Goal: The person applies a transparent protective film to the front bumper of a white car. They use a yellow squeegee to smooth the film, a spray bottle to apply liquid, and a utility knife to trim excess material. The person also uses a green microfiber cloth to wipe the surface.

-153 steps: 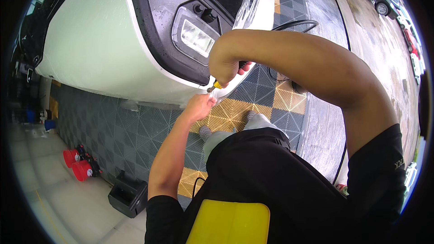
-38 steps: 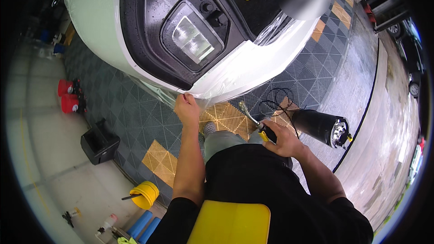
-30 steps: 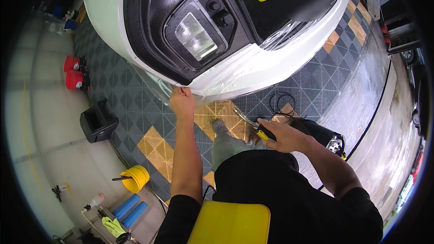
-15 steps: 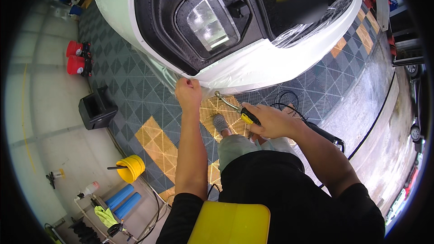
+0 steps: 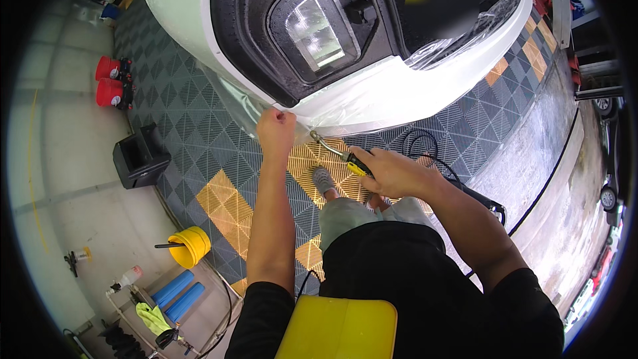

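Observation:
A white bumper (image 5: 399, 96) with a black lamp surround (image 5: 314, 32) fills the top middle, and clear film (image 5: 234, 108) hangs along its lower edge. At the bumper's lower corner, my left hand (image 5: 275, 134) is closed in a fist on the film's edge. My right hand (image 5: 397, 174) grips a torch (image 5: 359, 165) with a yellow-and-black handle and a bent metal tube. The tube's tip is close beside my left hand, just under the bumper edge. No flame shows. More crumpled film lines the bumper's upper right side.
A black hose (image 5: 425, 143) loops on the tiled floor to the right. At left are red buckets (image 5: 108, 92), a black bin-like box (image 5: 141, 158) and a yellow bucket (image 5: 191, 246). Blue rolls (image 5: 174, 289) lie at lower left. A yellow panel (image 5: 339, 329) sits before my torso.
The torch tip has shifted slightly left, closer to my left hand. My left hand keeps its hold on the film. The view has moved slightly.

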### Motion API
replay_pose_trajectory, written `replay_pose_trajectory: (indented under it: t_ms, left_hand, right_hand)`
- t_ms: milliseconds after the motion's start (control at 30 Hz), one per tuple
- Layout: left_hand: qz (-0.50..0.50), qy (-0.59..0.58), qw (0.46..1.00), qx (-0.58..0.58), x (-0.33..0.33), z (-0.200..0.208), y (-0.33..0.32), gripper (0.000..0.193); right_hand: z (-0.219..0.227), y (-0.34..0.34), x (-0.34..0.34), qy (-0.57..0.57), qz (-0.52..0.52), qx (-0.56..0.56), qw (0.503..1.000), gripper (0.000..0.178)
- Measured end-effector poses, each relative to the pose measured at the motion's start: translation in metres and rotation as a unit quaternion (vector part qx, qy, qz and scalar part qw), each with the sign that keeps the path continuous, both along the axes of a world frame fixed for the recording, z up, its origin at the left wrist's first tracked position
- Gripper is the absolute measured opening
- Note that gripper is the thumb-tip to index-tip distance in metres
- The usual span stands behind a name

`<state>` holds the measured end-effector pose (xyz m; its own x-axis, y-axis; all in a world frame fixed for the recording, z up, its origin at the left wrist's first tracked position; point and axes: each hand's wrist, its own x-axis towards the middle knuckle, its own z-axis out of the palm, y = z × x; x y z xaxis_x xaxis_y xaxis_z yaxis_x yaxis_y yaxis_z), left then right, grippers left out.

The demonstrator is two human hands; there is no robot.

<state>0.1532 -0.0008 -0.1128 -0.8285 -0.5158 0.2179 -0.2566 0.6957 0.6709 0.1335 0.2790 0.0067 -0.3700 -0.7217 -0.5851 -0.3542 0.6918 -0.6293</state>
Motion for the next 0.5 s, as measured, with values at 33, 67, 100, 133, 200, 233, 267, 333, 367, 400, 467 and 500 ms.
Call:
replay_pose_trajectory:
  t_ms: [33, 67, 100, 133, 200, 233, 267, 333, 367, 400, 467, 500]
  left_hand:
    - [0.008, -0.048, 0.999, -0.016, -0.002, 0.001, -0.001, 0.027]
    - [0.022, -0.045, 0.999, -0.003, -0.003, 0.0, 0.0, 0.026]
    - [0.036, -0.042, 0.998, 0.01, -0.004, -0.004, 0.001, 0.027]
    - [0.05, -0.039, 0.998, 0.023, -0.004, -0.007, 0.003, 0.027]
    - [0.023, -0.05, 0.998, 0.001, 0.003, -0.009, 0.011, 0.027]
    - [0.01, -0.056, 0.998, -0.009, 0.006, -0.01, 0.015, 0.027]
    - [-0.001, -0.079, 0.997, 0.019, 0.008, -0.009, 0.014, 0.028]
    - [-0.024, -0.123, 0.989, 0.077, 0.011, -0.006, 0.008, 0.03]
    - [-0.063, -0.143, 0.986, 0.058, 0.014, -0.006, 0.0, 0.033]
    - [-0.102, -0.162, 0.981, 0.038, 0.017, -0.005, -0.01, 0.037]
    - [-0.177, -0.201, 0.963, 0.003, 0.023, 0.002, -0.01, 0.041]
    - [-0.214, -0.219, 0.952, -0.013, 0.029, 0.018, 0.0, 0.042]
  right_hand:
    - [0.001, 0.001, 0.001, 0.003, 0.0, -0.001, 1.0, 0.069]
    - [0.002, 0.001, 0.001, 0.007, -0.002, -0.002, 1.0, 0.069]
    - [-0.001, 0.005, 0.005, 0.025, 0.0, -0.01, 1.0, 0.069]
    - [-0.003, 0.008, 0.006, 0.043, 0.001, -0.018, 0.999, 0.069]
    - [-0.007, 0.012, 0.008, 0.047, 0.009, -0.029, 0.998, 0.069]
    - [-0.008, 0.014, 0.008, 0.05, 0.014, -0.035, 0.998, 0.07]
    - [-0.004, 0.015, 0.007, 0.024, 0.007, -0.035, 0.999, 0.068]
    - [0.01, 0.014, 0.0, -0.029, -0.005, -0.035, 0.999, 0.065]
    - [0.019, 0.012, -0.004, -0.041, 0.006, -0.031, 0.999, 0.063]
    - [0.028, 0.01, -0.01, -0.053, 0.018, -0.028, 0.998, 0.06]
    - [0.032, 0.01, -0.018, -0.039, 0.028, -0.038, 0.998, 0.055]
    - [0.028, 0.012, -0.022, -0.013, 0.026, -0.051, 0.998, 0.053]
